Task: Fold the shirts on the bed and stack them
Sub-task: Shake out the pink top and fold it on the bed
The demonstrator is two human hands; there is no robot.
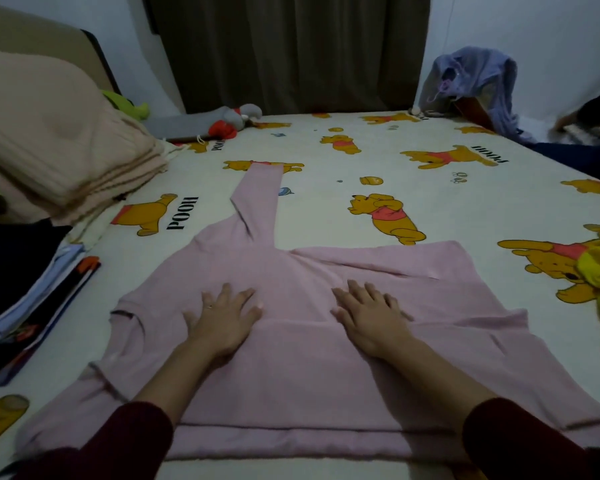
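Both hands, left hand (222, 323) and right hand (371, 320), flat on pink shirt (309, 375); hem probably cropped.

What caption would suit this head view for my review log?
Both hands, left hand and right hand, press flat on a pink hoodie spread across a Pooh-print bed sheet.

Shirt (309, 306) lies mid-bed (326, 150); folded stack (25, 299) left of it; both hands (222, 317) flat on it.
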